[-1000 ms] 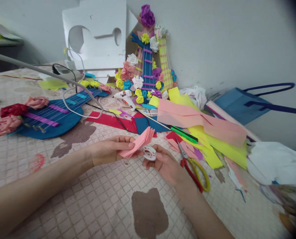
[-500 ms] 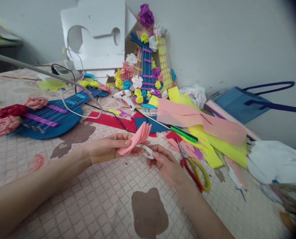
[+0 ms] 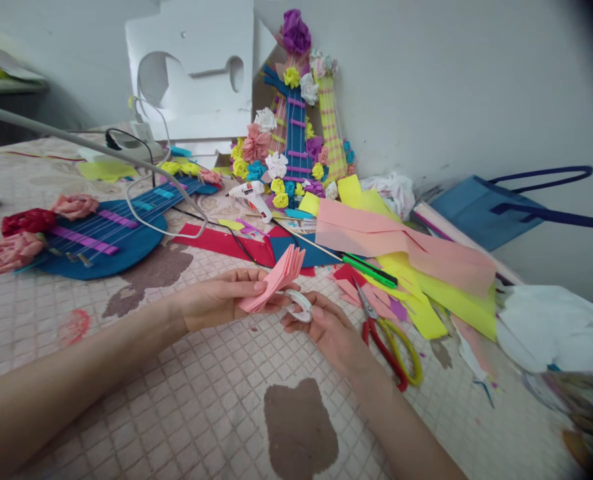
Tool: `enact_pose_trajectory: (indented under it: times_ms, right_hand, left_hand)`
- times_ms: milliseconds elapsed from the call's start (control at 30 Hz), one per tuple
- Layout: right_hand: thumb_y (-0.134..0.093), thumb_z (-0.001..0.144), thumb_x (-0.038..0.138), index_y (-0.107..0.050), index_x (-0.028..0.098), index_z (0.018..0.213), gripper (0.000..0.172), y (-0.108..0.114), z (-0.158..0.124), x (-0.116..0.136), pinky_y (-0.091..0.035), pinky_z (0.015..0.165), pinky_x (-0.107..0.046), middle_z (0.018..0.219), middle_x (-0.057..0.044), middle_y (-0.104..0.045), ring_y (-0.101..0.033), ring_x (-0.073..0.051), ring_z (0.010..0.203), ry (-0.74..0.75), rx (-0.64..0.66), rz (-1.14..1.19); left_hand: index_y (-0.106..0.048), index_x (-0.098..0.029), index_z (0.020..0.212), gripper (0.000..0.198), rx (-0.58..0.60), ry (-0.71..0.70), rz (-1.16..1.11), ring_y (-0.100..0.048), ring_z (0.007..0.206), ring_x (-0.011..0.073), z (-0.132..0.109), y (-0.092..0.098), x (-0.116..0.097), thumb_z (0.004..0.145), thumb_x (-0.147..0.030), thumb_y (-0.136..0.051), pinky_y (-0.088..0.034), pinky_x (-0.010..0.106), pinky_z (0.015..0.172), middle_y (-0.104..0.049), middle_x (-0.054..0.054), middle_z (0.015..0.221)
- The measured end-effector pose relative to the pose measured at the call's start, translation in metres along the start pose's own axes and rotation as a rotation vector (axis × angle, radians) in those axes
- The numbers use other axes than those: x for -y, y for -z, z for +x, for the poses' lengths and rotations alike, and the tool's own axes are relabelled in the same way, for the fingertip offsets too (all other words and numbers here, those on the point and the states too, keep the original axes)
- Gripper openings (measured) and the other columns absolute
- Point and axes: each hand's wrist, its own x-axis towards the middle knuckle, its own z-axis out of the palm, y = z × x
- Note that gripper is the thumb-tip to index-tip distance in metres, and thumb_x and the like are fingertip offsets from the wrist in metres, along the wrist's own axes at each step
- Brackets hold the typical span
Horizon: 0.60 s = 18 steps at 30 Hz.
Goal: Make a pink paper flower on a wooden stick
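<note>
Pinching layered pink paper (image 3: 272, 283) in our left hand (image 3: 219, 300), we grip a round white piece (image 3: 301, 304), at the paper's four o'clock, with our right hand (image 3: 330, 332); scissors (image 3: 371, 314) lie at its three o'clock.

The left forearm (image 3: 86, 373) slants in from the lower left, wrist nearly straight; the left hand (image 3: 214, 300) pinches, thumb uppermost, fingertips beneath. The right forearm (image 3: 404, 423) rises from the lower right; the right hand (image 3: 336, 333) pinches too, fingers curled. The hands are close together.
</note>
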Motion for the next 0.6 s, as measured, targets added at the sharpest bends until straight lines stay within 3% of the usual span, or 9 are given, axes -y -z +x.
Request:
enact_pose_trajectory:
  times_ms: [300, 600]
  right_hand:
    - [-0.060, 0.083, 0.033, -0.068, 0.023, 0.094, 0.017, 0.0023, 0.0000, -0.0007, -0.045, 0.055, -0.023, 0.090, -0.001, -0.061, -0.059, -0.010, 0.065, 0.007, -0.088, -0.221]
    - [-0.060, 0.082, 0.031, -0.068, 0.022, 0.090, 0.014, 0.0006, 0.0000, -0.0026, -0.041, 0.055, -0.024, 0.084, -0.001, -0.061, -0.052, -0.010, 0.063, -0.012, -0.113, -0.250]
  left_hand:
    - [-0.066, -0.012, 0.092, 0.022, 0.000, 0.002, 0.075, -0.063, 0.098, 0.0183, -0.0007, 0.0003, -0.0058, 0.076, -0.025, -0.073, -0.040, 0.031, 0.098, -0.066, 0.011, 0.111]
    - [-0.066, -0.014, 0.085, 0.016, 0.012, 0.025, 0.177, -0.062, 0.095, 0.0165, -0.0021, -0.0012, -0.0046, 0.077, -0.025, -0.071, -0.039, 0.031, 0.097, -0.067, 0.007, 0.098]
